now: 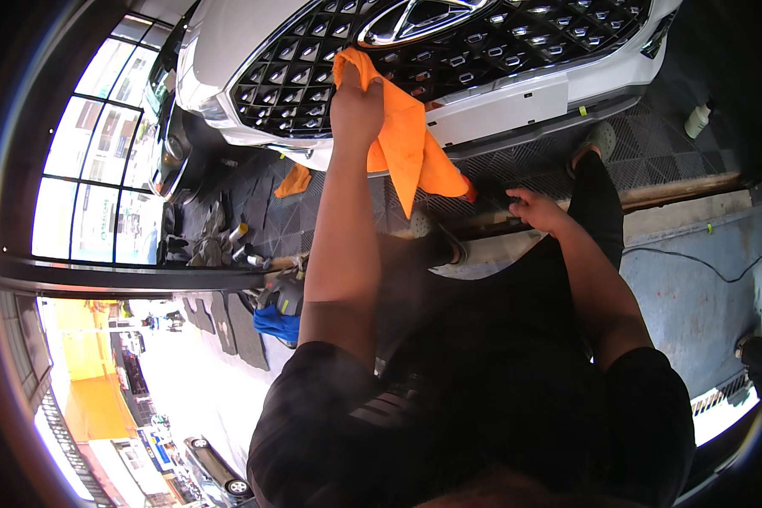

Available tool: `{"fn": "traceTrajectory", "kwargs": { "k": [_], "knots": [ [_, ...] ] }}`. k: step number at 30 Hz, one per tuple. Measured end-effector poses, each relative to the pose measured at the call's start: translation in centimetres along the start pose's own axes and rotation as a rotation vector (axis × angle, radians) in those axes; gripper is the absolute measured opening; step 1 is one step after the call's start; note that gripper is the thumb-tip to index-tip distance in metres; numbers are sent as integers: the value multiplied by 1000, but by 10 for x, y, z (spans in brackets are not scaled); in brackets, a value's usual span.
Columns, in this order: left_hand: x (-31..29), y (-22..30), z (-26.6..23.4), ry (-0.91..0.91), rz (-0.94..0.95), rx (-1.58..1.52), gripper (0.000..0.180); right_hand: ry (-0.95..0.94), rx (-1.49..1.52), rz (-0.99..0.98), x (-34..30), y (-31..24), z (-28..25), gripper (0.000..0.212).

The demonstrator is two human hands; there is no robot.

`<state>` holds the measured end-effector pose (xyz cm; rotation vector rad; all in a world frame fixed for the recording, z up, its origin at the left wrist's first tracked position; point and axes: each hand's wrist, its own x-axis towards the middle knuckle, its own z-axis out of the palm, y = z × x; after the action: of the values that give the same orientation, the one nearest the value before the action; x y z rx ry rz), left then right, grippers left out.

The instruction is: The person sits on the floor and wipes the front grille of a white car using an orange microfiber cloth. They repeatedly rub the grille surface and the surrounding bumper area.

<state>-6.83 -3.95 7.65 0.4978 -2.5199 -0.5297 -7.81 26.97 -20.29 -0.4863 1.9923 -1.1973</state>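
Observation:
My left hand [357,110] is closed on an orange cloth [402,135], bunched at the top and hanging in folds below. The hand presses it against the dark grille [288,80] of a white car, left of the chrome emblem [423,20]. A small red patch shows at the cloth's lower end; what it is I cannot make out. Lower and to the right, my right hand [535,210] is held in the air with its fingers apart and nothing visible in them.
Another orange cloth [293,180] lies on the grey tiled floor [643,152]. A pale bottle [698,121] stands at the right. Spray bottles [247,254] and a blue cloth [275,323] are at the left. A step edge [669,196] runs by my feet; a black cable [694,264] lies behind it.

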Motion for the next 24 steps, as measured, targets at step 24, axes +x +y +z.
{"fn": "traceTrajectory", "kwargs": {
  "k": [24],
  "knots": [
    [0,6,-24,-327,-368,-952,48,24,-6,-44,-19,-18,-13,53]
  ]
}}
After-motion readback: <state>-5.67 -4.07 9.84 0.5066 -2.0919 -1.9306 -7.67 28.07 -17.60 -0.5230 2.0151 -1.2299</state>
